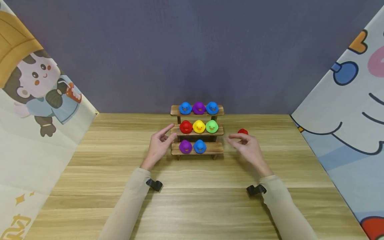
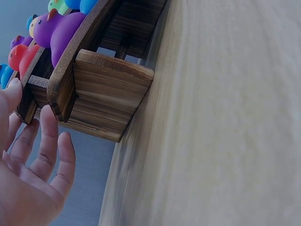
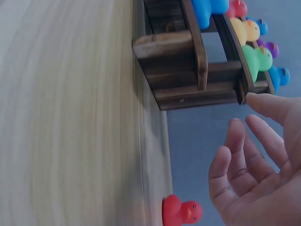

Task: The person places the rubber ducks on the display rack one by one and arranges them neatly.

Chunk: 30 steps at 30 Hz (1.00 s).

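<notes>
A three-step wooden display rack bears rubber ducks. Two blue ducks flank a purple duck on top. The middle step has a red duck, a yellow duck and a green duck; the lowest has a purple duck and a blue duck. My left hand is at the rack's left end, fingers spread; whether it touches the wood, I cannot tell. Off the right end, my right hand holds nothing, its fingers loosely bent. Another red duck stands on the table beyond it.
The rack stands on a wood-grain table, near a grey-blue back wall. Printed cartoon panels rise on the left and right. Each wrist carries a small black camera.
</notes>
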{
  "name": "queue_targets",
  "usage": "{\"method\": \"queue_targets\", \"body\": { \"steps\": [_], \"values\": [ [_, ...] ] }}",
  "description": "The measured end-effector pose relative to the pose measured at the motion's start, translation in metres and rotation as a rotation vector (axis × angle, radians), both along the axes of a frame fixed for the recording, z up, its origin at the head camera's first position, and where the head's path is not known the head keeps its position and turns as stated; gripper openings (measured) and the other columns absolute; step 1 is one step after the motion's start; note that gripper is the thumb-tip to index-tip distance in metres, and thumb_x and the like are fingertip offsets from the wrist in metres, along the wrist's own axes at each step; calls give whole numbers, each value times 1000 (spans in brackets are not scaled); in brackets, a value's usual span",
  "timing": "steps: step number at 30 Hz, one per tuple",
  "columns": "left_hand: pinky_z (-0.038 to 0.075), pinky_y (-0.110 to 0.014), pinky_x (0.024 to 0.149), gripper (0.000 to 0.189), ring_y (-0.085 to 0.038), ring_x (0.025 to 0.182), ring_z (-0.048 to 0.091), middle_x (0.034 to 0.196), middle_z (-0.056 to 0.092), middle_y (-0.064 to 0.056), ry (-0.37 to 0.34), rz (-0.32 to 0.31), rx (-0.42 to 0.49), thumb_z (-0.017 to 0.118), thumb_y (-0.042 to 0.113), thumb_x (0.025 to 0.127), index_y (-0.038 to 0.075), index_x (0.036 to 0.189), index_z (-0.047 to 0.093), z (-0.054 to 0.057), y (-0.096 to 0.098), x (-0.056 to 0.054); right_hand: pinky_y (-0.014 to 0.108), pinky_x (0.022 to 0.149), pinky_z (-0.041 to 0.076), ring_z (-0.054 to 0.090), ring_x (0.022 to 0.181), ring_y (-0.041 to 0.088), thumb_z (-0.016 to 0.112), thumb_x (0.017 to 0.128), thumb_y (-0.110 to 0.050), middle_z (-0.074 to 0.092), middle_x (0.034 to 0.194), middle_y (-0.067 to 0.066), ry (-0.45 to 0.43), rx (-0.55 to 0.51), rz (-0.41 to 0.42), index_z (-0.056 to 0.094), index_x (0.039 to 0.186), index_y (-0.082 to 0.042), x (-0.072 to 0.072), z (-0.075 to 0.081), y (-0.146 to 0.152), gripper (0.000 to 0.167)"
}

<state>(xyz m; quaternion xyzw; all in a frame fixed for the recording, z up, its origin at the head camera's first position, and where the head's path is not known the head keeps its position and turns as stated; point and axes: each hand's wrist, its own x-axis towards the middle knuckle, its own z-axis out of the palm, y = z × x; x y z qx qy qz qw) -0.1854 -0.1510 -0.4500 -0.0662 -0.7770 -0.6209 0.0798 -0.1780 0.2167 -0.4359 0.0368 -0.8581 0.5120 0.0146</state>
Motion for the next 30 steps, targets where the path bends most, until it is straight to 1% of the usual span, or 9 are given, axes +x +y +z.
{"method": "queue_targets", "body": {
  "steps": [5, 8, 12, 17, 20, 23, 27, 30],
  "values": [
    [45, -21, 54, 50, -7, 72, 69, 97, 78, -29, -4, 8, -4, 75, 22, 102, 11, 150, 63, 0, 0, 0, 29, 78, 59, 70, 85, 9, 79, 99, -36, 75, 128, 15, -42, -37, -3, 75, 133, -8, -3, 2, 7, 45],
    [46, -20, 54, 49, -7, 72, 69, 97, 78, -29, -2, 13, -1, 75, 22, 102, 12, 149, 64, 0, 0, 0, 33, 80, 61, 70, 84, 8, 78, 99, -36, 75, 130, 15, -57, -46, -15, 73, 134, -7, -6, 4, 10, 46],
    [46, -21, 55, 48, -8, 72, 68, 95, 77, -30, -4, 14, 9, 75, 21, 102, 12, 149, 64, -1, 0, 0, 33, 78, 61, 72, 86, 12, 77, 100, -37, 74, 131, 14, -44, -41, -42, 73, 135, -7, -10, 5, 15, 47],
    [45, -21, 54, 48, -8, 72, 68, 96, 78, -29, -3, 6, 10, 75, 22, 102, 14, 149, 65, 0, 1, 1, 30, 76, 61, 72, 87, 10, 75, 101, -37, 75, 130, 16, -32, -55, -63, 73, 136, -6, -14, 3, 24, 47],
    [45, -21, 54, 48, -7, 72, 69, 97, 78, -28, -3, 3, 8, 75, 23, 102, 17, 149, 65, 0, 1, 1, 27, 73, 61, 73, 82, 7, 75, 102, -35, 77, 124, 16, -30, -71, -89, 73, 136, -4, -16, 1, 29, 46],
    [45, -21, 54, 49, -8, 71, 68, 96, 78, -28, -4, 5, 7, 75, 23, 102, 16, 149, 64, 0, 1, 1, 25, 70, 60, 73, 78, 6, 74, 102, -33, 80, 114, 8, -26, -82, -120, 72, 136, -3, -18, -1, 34, 45],
    [45, -21, 53, 49, -8, 70, 67, 95, 77, -29, -8, 10, 10, 75, 22, 102, 14, 149, 64, 1, 1, 1, 26, 67, 59, 71, 71, 7, 72, 103, -31, 78, 93, -7, -29, -77, -161, 73, 135, -3, -22, -3, 42, 42],
    [45, -21, 53, 48, -8, 70, 67, 95, 77, -29, -12, 10, 13, 76, 22, 102, 14, 148, 65, 1, 1, 1, 26, 65, 58, 71, 68, 9, 72, 103, -30, 78, 83, -7, -46, -70, -179, 72, 136, -5, -24, -5, 47, 42]
  ]
}}
